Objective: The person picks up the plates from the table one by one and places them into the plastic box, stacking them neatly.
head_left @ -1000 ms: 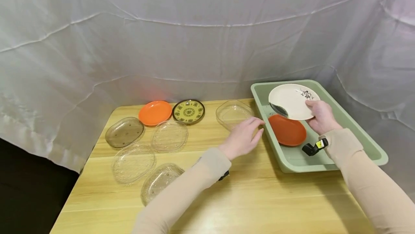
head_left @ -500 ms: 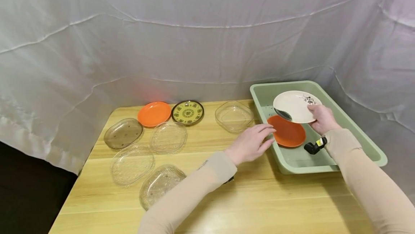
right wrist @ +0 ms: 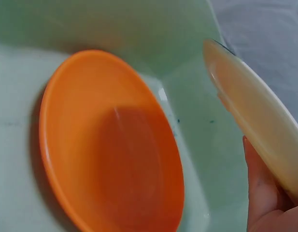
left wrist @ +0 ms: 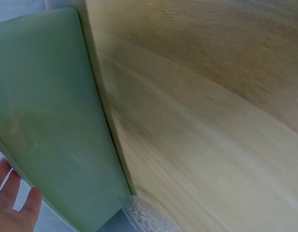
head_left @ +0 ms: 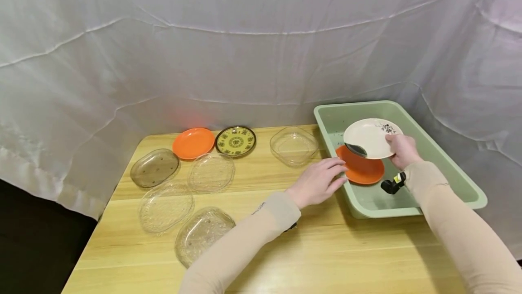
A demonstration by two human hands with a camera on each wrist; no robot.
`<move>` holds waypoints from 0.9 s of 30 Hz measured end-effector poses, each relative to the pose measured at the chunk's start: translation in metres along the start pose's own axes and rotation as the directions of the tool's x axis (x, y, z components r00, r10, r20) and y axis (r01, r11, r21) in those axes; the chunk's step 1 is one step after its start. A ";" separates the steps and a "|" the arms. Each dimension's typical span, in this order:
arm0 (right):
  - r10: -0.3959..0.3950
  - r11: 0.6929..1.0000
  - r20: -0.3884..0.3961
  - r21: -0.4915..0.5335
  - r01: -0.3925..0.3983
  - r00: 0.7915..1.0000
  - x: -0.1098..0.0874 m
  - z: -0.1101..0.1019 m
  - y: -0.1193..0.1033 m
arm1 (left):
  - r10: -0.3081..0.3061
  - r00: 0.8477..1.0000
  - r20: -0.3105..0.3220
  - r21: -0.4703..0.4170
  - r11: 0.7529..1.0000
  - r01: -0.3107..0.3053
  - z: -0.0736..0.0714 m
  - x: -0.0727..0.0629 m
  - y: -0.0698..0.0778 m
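Observation:
My right hand [head_left: 403, 150] grips the right edge of a white plate [head_left: 371, 137] with a dark flower print and a dark patch on its rim. The plate is held tilted above the green tub [head_left: 444, 180], over an orange plate [head_left: 363, 167] lying on the tub's floor. In the right wrist view the underside of the white plate [right wrist: 260, 121] shows, with the orange plate [right wrist: 115, 145] below it. My left hand [head_left: 318, 181] is at the tub's left rim, its fingers loosely extended over the edge; the left wrist view shows those fingers [left wrist: 8, 193] beside the tub's wall.
On the wooden table [head_left: 326, 257] lie a second orange plate [head_left: 193, 143], a yellow patterned plate [head_left: 235, 141], a clear square dish [head_left: 293, 146], a smoky oval dish [head_left: 155, 167] and several clear textured dishes [head_left: 204, 233]. A grey curtain [head_left: 244, 58] hangs behind.
The white plate has been lowered slightly toward the orange plate in the tub. My left hand has moved right, from beside the clear square dish to the tub's rim.

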State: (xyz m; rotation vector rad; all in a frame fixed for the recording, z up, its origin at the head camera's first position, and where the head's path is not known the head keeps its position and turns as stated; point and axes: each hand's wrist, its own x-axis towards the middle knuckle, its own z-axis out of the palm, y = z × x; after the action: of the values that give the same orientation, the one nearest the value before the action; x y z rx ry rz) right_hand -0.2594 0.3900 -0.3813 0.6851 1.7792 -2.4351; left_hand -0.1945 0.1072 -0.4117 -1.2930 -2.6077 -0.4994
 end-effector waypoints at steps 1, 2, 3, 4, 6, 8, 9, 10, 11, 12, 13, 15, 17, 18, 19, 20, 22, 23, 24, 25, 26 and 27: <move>-0.005 1.000 -0.006 -0.022 0.005 1.000 0.001 -0.001 0.001 | 0.000 1.000 -0.003 -0.002 1.000 0.000 0.001 0.000 0.000; -0.010 0.999 -0.011 -0.041 0.009 1.000 0.002 -0.001 0.002 | 0.000 1.000 -0.007 -0.008 1.000 0.000 0.001 0.000 0.000; -0.017 0.998 -0.020 -0.062 0.016 1.000 0.003 -0.001 0.002 | -0.001 1.000 -0.010 -0.015 1.000 0.001 0.001 0.000 -0.001; -0.025 0.996 -0.026 -0.083 0.023 0.999 0.004 -0.002 0.003 | -0.002 1.000 -0.013 -0.021 1.000 0.002 0.002 0.000 -0.001; -0.040 0.990 -0.031 -0.135 0.036 0.999 0.005 -0.002 0.005 | -0.008 1.000 -0.016 -0.034 0.999 0.007 0.002 0.000 -0.001; -0.053 0.979 -0.025 -0.197 0.047 0.998 0.006 -0.002 0.007 | -0.015 1.000 -0.015 -0.040 0.999 0.014 0.002 0.000 -0.001; -0.057 0.974 -0.020 -0.222 0.051 0.998 0.007 -0.002 0.008 | -0.020 1.000 -0.013 -0.042 0.999 0.019 0.002 0.000 -0.002; -0.060 0.969 -0.011 -0.241 0.055 0.998 0.007 -0.002 0.008 | -0.022 1.000 -0.013 -0.042 0.999 0.022 0.002 0.000 -0.002; -0.061 0.963 -0.002 -0.263 0.058 0.998 0.007 -0.002 0.009 | -0.025 1.000 -0.014 -0.045 0.999 0.024 0.002 0.000 -0.002; -0.062 0.958 0.005 -0.279 0.061 0.998 0.007 -0.002 0.010 | -0.027 1.000 -0.014 -0.044 0.999 0.026 0.003 0.000 -0.002; -0.061 0.953 0.016 -0.296 0.063 0.998 0.008 -0.002 0.011 | -0.027 0.999 -0.016 -0.043 0.999 0.027 0.002 0.000 -0.002; -0.056 0.945 0.029 -0.321 0.063 0.998 0.009 -0.003 0.012 | -0.027 0.999 -0.020 -0.045 0.999 0.026 0.002 0.000 -0.002; -0.050 0.930 0.046 -0.362 0.063 0.998 0.010 -0.004 0.014 | -0.028 0.999 -0.017 -0.045 0.999 0.027 0.002 0.000 -0.002; -0.047 0.922 0.049 -0.382 0.062 0.998 0.011 -0.004 0.015 | -0.029 0.999 -0.015 -0.043 0.999 0.028 0.001 -0.001 -0.002; -0.042 0.915 0.052 -0.400 0.059 0.998 0.012 -0.004 0.015 | -0.031 0.999 -0.012 -0.044 0.999 0.030 0.001 -0.001 -0.002; -0.037 0.907 0.052 -0.416 0.055 0.998 0.012 -0.004 0.016 | -0.033 0.999 -0.009 -0.046 0.998 0.032 0.001 -0.001 -0.001; -0.032 0.893 0.050 -0.446 0.051 0.998 0.012 -0.005 0.016 | -0.037 0.999 -0.003 -0.043 0.998 0.037 0.000 -0.001 -0.001; -0.030 0.888 0.047 -0.457 0.049 0.998 0.013 -0.005 0.016 | -0.037 0.999 -0.004 -0.044 0.998 0.036 0.000 -0.001 -0.001; -0.028 0.883 0.046 -0.467 0.046 0.999 0.013 -0.005 0.016 | -0.036 0.999 -0.007 -0.043 0.998 0.036 0.000 -0.001 -0.001; -0.025 0.878 0.046 -0.477 0.044 0.999 0.013 -0.005 0.017 | -0.035 0.999 -0.009 -0.041 0.999 0.035 0.000 -0.001 -0.001; -0.020 0.872 0.049 -0.488 0.041 0.999 0.013 -0.006 0.017 | -0.033 0.999 -0.013 -0.038 0.999 0.033 0.000 -0.001 -0.001; -0.015 0.868 0.052 -0.496 0.039 0.999 0.013 -0.006 0.017 | -0.030 0.999 -0.017 -0.039 0.999 0.029 0.000 -0.001 -0.001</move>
State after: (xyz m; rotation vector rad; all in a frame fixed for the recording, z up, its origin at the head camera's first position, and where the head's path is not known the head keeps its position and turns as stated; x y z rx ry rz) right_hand -0.2644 0.3925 -0.4029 0.5408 2.2706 -1.8457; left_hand -0.1951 0.1059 -0.4122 -1.2576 -2.6192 -0.5660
